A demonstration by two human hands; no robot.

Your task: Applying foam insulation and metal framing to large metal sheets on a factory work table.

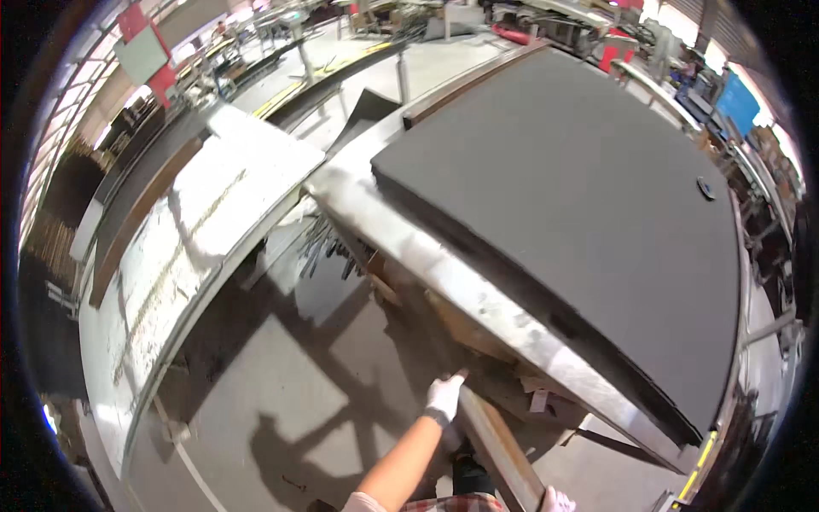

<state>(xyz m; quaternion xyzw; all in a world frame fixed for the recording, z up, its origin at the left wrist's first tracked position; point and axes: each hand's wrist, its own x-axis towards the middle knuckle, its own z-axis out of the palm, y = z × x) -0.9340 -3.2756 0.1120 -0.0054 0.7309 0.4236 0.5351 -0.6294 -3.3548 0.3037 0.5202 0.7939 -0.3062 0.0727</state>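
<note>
My left hand [444,398], in a white glove with a dark band at the wrist, is closed on the far end of a long straight bar [499,439]. The bar has a brown face and grey sides and slopes down toward my body; whether it is wood or metal I cannot tell. At the lower edge, my right hand [558,500] grips the bar's near part and is mostly cut off. Ahead and to the right, a large dark grey panel [580,205] lies flat on a metal-edged worktable [461,282].
A second, pale worktable [183,239] stands at the left, with a long brown strip [145,218] along its far side. Cardboard pieces [469,324] sit beneath the panel's table. A small dark oval object [705,188] rests on the panel. Shadows fall across the grey floor [290,384].
</note>
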